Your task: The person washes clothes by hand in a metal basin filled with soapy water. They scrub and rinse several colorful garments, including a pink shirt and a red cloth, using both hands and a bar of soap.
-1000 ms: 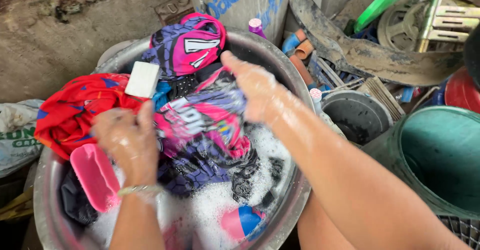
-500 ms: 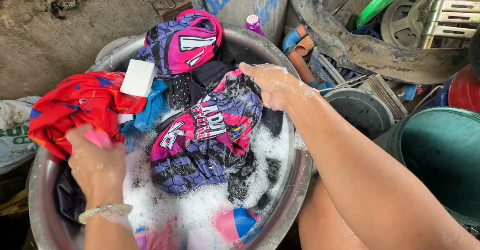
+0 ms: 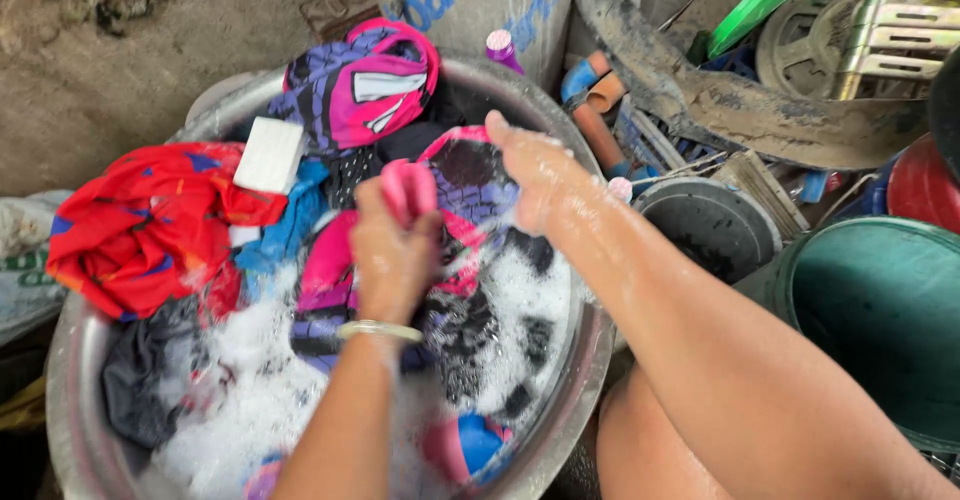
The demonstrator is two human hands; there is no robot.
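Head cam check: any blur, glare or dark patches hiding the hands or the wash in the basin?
Head view: even daylight, no harsh shadows; left hand, gripping a pink brush, and right hand slightly motion-blurred; suds nearly washed out white; faint sheen on the metal basin rim; bottom-left corner dark.

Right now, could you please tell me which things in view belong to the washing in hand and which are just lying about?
In use:
left hand gripping pink brush
right hand pressing the purple-pink garment
metal basin of suds
white soap bar
red garment

Lying about:
green bucket
black bucket
purple-capped bottle
muddy plank
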